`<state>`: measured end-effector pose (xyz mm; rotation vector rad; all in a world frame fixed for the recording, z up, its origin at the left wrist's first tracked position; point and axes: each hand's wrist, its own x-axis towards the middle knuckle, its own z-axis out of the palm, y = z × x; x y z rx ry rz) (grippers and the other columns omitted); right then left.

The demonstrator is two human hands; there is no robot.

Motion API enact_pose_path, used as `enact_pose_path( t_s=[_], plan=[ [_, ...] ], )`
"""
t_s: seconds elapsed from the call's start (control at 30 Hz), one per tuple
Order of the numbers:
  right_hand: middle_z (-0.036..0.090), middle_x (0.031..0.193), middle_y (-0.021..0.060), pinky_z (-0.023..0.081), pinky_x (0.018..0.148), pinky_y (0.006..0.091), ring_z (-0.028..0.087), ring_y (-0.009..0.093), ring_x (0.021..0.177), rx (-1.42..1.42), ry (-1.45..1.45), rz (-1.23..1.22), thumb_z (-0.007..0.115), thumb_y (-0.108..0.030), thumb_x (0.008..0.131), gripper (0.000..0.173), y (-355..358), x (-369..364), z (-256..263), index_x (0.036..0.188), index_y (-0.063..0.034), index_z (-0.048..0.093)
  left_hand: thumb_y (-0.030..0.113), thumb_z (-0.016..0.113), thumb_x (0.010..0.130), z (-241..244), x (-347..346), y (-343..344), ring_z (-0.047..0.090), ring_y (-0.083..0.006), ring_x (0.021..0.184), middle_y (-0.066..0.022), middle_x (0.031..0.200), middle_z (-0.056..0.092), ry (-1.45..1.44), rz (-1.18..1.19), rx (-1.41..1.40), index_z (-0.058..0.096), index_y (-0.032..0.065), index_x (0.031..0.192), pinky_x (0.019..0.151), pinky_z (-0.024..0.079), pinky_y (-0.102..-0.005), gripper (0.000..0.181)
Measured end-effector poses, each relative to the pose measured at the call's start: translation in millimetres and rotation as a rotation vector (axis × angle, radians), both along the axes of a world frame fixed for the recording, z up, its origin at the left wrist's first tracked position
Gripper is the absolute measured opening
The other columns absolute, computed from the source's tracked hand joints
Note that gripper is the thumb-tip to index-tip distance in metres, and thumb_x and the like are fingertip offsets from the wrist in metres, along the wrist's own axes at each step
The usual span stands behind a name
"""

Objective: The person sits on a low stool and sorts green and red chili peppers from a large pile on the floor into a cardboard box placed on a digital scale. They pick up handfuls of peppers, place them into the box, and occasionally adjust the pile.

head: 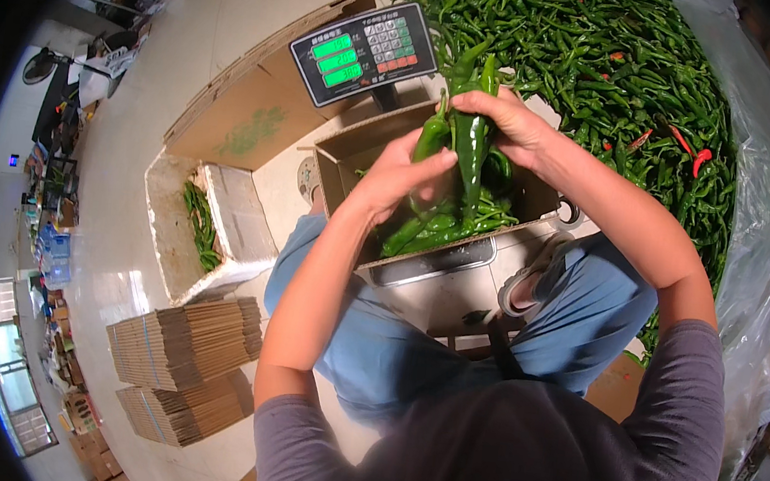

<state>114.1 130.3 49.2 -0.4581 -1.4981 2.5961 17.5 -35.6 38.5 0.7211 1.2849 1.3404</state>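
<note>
Long green chili peppers (473,138) are held in both hands above an open cardboard box (526,216). My left hand (398,176) is closed around one or more peppers, with one stem pointing up between thumb and fingers. Slightly higher and to the right, my right hand (504,123) grips several peppers by their upper parts, their tips hanging down. Inside the box lie more green peppers (427,234). The box stands on a scale, whose lit display and keypad (365,54) rise behind it. My fingers partly hide the peppers they hold.
A large heap of green peppers (623,76) with a few red ones spreads at the upper right beside plastic sheeting (763,207). To the left stand a foam box (248,220) holding some peppers, a large cardboard box (258,110) and bundles of flattened cartons (180,346).
</note>
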Motion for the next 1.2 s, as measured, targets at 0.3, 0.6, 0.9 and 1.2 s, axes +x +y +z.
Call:
enact_pose_path(
  t_s=[0.3, 0.6, 0.9, 1.2],
  plan=[
    [0.049, 0.126, 0.0164, 0.041, 0.098, 0.0377, 0.052, 0.026, 0.110, -0.065, 0.071, 0.230, 0.064, -0.020, 0.078, 0.050, -3, -17, -12, 0.121, -0.0034, 0.044, 0.027, 0.070, 0.078, -11, -10, -9, 0.042, -0.0029, 0.060, 0.0070, 0.075, 0.051, 0.132, 0.061, -0.065, 0.055, 0.0083, 0.104, 0.053, 0.034, -0.0191, 0.036],
    [0.058, 0.105, 0.0041, 0.040, 0.090, 0.0279, 0.051, 0.014, 0.100, 0.717, -0.046, 0.544, 0.065, -0.008, 0.074, 0.046, 8, -7, -5, 0.118, -0.0043, 0.051, 0.015, 0.070, 0.075, -13, -52, -32, 0.058, -0.0123, 0.083, -0.0076, 0.090, 0.066, 0.621, 0.083, -0.099, 0.061, 0.0016, 0.103, 0.080, 0.045, -0.0282, 0.033],
    [0.041, 0.134, 0.0138, 0.042, 0.094, 0.0363, 0.046, 0.024, 0.118, 0.536, -0.109, 0.543, 0.063, -0.021, 0.079, 0.066, 17, -10, 7, 0.135, -0.0039, 0.033, 0.012, 0.069, 0.078, 3, -54, -38, 0.054, -0.0085, 0.086, -0.0019, 0.093, 0.063, 0.666, 0.163, -0.042, 0.056, 0.0001, 0.109, 0.080, 0.044, -0.0264, 0.035],
    [0.058, 0.079, -0.0010, 0.045, 0.060, 0.0208, 0.053, 0.006, 0.069, 0.259, -0.112, 0.153, 0.050, -0.026, 0.091, 0.025, 26, -12, -7, 0.104, -0.0050, 0.055, 0.007, 0.066, 0.079, -1, -47, -33, 0.054, -0.0121, 0.094, -0.0067, 0.106, 0.062, 0.771, -0.033, -0.011, 0.050, 0.0018, 0.121, 0.086, 0.042, -0.0266, 0.045]
  ],
)
